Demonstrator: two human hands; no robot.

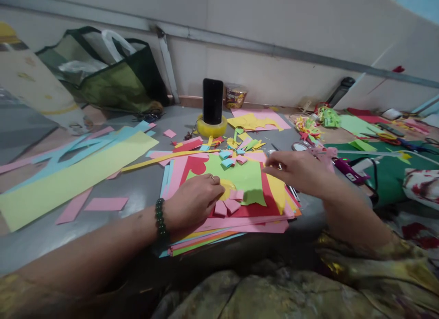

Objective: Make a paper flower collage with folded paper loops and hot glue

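My left hand (194,201), with a green bead bracelet and a ring, is closed, its fingertips at the edge of a rounded yellow paper piece (227,189). This piece lies on a cut green sheet (252,177) over a red sheet (270,208), on a stack of coloured paper (236,226). Small folded pink strips (232,205) lie beside the left fingers. My right hand (297,172) hovers at the stack's right side, fingers pinched together; what they hold, if anything, is hidden. Blue and pink folded strips (227,162) sit at the green sheet's upper edge.
A phone (212,101) stands in a yellow tape roll (211,127) behind the stack. Long paper strips (82,177) cover the left side. A bag (113,76) and a pale bottle (34,76) stand back left. Scissors (401,138) and a purple tool (350,171) lie right.
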